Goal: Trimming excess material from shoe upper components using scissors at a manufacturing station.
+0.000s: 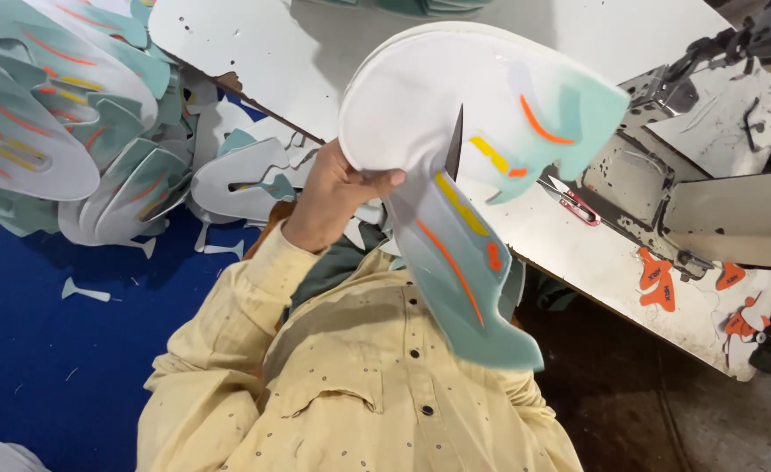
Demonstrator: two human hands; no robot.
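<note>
My left hand [329, 197] is raised in front of my chest, its fingers closed on the edge of a flat cut shoe-upper piece [455, 114]. The piece is white and mint green with orange and yellow stripes, and it curves over and hangs down toward my yellow shirt [359, 376]. A dark narrow pointed shape [454, 144] shows at the middle of the piece; I cannot tell whether it is a blade or a gap. My right hand is out of sight, perhaps behind the piece.
A big heap of the same white and green pieces [71, 114] lies at the left on blue flooring [62, 350]. A white worktable [298, 52] runs behind, with a sewing machine [709, 149] at the right, small red-handled snips [575, 204] and orange cut-outs [656, 280].
</note>
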